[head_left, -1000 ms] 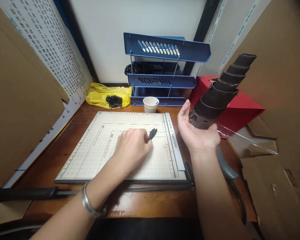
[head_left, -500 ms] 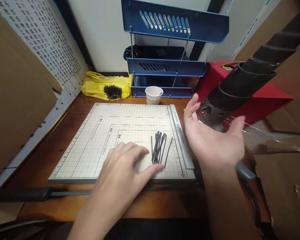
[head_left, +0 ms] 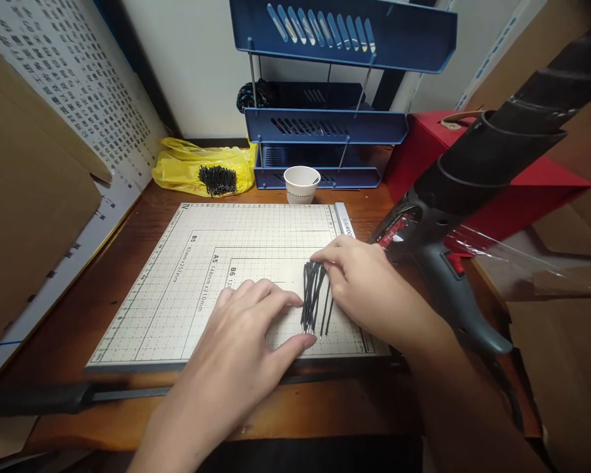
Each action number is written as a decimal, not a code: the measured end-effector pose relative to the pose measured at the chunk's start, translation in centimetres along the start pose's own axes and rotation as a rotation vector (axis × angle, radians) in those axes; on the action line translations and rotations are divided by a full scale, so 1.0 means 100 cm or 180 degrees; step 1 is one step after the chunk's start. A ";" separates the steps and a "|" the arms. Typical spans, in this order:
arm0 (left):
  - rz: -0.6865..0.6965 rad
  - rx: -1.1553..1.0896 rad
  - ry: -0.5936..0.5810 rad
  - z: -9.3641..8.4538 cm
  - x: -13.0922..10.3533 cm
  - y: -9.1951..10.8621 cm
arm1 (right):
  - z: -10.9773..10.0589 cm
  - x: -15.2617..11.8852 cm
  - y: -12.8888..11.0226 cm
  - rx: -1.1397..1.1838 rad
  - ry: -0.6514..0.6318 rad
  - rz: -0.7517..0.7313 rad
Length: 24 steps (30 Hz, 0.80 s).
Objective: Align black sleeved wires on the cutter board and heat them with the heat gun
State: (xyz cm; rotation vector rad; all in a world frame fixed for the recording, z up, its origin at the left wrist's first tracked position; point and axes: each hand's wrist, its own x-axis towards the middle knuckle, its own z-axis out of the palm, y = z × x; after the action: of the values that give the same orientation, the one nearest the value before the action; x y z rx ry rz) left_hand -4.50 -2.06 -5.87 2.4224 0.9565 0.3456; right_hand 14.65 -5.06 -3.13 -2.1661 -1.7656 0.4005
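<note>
A small bundle of short black wires (head_left: pixel 309 299) with shiny tips at the near end lies on the cream gridded board of a paper cutter (head_left: pixel 148 295). Beside it my left hand (head_left: pixel 246 328) rests on the board, thumb and forefinger apart, the thumb tip close to the wires' near ends. At the far ends, my right hand (head_left: pixel 369 282) has its curled forefinger and thumb closed on the wires. One or two wires lie slightly apart on the right, under that hand's edge.
A white paper cup (head_left: pixel 301 186) stands behind the board. More black wires (head_left: pixel 217 180) lie on a yellow plastic bag (head_left: pixel 172 172). Behind are blue tiered trays (head_left: pixel 325 125); at right, a grey heat gun (head_left: pixel 431 253) and a red box (head_left: pixel 536 197). The cutter's handle (head_left: pixel 39 399) lies front left.
My right hand has come down and left from its raised, open pose onto the wires' far ends. The wires have drawn closer together. My left hand has hardly moved.
</note>
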 end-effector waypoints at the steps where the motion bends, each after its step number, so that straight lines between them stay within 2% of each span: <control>1: -0.0020 0.0008 -0.0002 0.000 0.000 0.001 | 0.000 -0.001 -0.001 0.0109 -0.0079 -0.0063; 3: -0.0050 -0.0009 0.0010 0.000 -0.002 0.003 | 0.000 -0.005 -0.002 0.0322 -0.0033 -0.0203; 5: -0.0089 -0.0077 0.0088 0.001 -0.002 0.006 | 0.000 -0.013 -0.001 0.0367 0.0363 -0.0163; 7: -0.0177 -0.0151 0.0243 0.003 -0.001 0.009 | -0.001 -0.024 0.000 0.0180 0.0756 0.0183; 8: -0.0254 -0.0167 0.0322 0.004 0.000 0.011 | -0.001 -0.030 0.000 0.0007 0.0801 0.0414; 10: -0.0428 -0.0133 0.0443 0.006 0.005 0.014 | 0.002 -0.039 -0.001 -0.0341 0.0625 0.0763; 12: -0.0576 -0.0014 0.0514 0.009 0.012 0.017 | 0.006 -0.043 -0.005 -0.0524 0.0419 0.0884; 16: -0.0710 0.0185 0.0542 0.012 0.022 0.019 | 0.014 -0.042 -0.011 -0.0500 0.0364 0.0844; 24: -0.0679 -0.0132 0.0570 0.013 0.021 0.015 | 0.013 -0.041 -0.009 -0.0233 0.0251 0.0754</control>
State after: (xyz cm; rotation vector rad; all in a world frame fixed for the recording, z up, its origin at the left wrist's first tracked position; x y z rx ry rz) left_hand -1.63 -1.98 -6.03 2.2541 1.2603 0.5053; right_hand 12.51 -8.79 -3.89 -2.4173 -1.5096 0.3046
